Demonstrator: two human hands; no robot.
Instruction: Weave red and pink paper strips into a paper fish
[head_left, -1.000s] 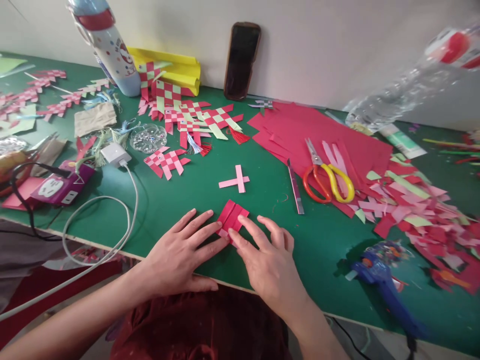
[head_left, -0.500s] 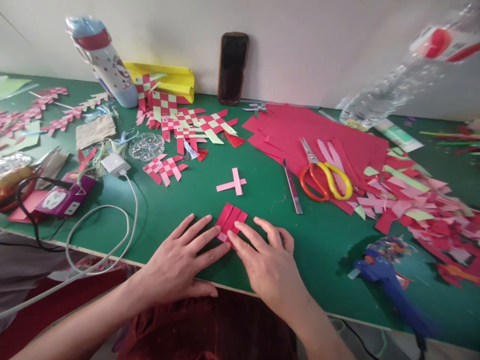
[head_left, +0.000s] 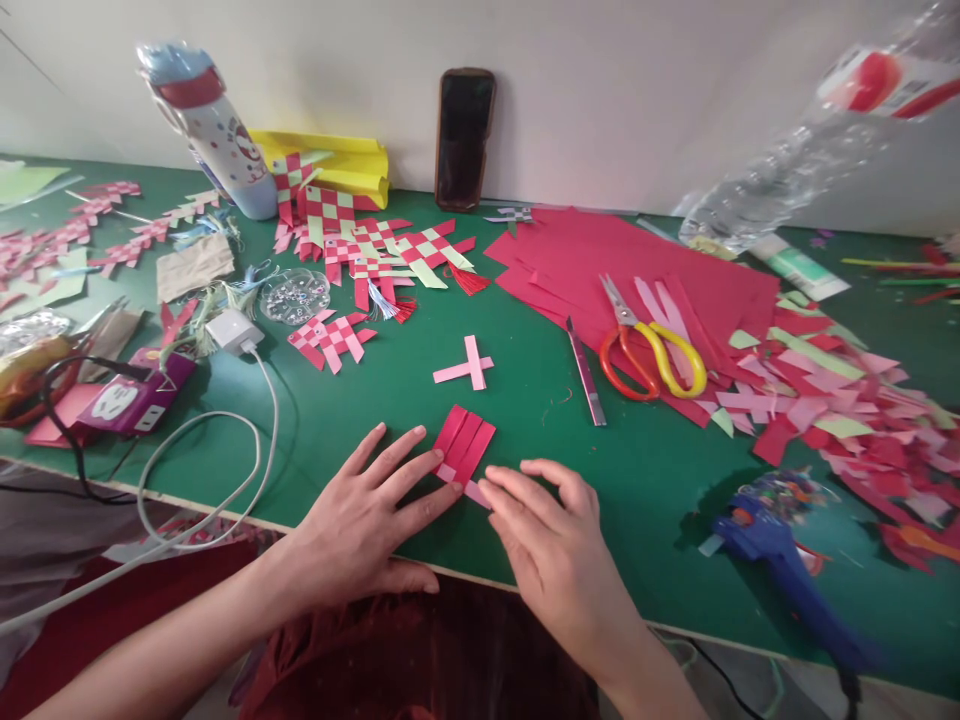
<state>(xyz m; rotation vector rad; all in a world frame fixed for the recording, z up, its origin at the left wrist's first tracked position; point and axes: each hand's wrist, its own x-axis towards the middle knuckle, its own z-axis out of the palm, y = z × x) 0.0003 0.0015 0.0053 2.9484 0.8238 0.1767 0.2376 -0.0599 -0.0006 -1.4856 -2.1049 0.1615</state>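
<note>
A small piece of red paper strips (head_left: 466, 440), laid side by side with a pink paper strip (head_left: 474, 493) woven across the near end, lies on the green table. My left hand (head_left: 375, 500) rests flat with fingers spread, its fingertips pressing the piece's left and near edges. At the pink strip's right end, my right hand (head_left: 551, 520) has its fingers bent together on the strip; the thumb is mostly hidden. Just beyond lie two crossed light pink strips (head_left: 472, 364).
A craft knife (head_left: 585, 372) and scissors (head_left: 652, 355) lie right of centre, near red paper sheets (head_left: 570, 250) and a scrap heap (head_left: 847, 400). A blue glue gun (head_left: 780, 570) sits front right. Woven paper fish (head_left: 334, 340), a bottle (head_left: 217, 135) and a white cable (head_left: 262, 440) are leftward.
My right hand has moved off the red piece to the right, and the pink strip's end now shows beside it. My left hand stays in place.
</note>
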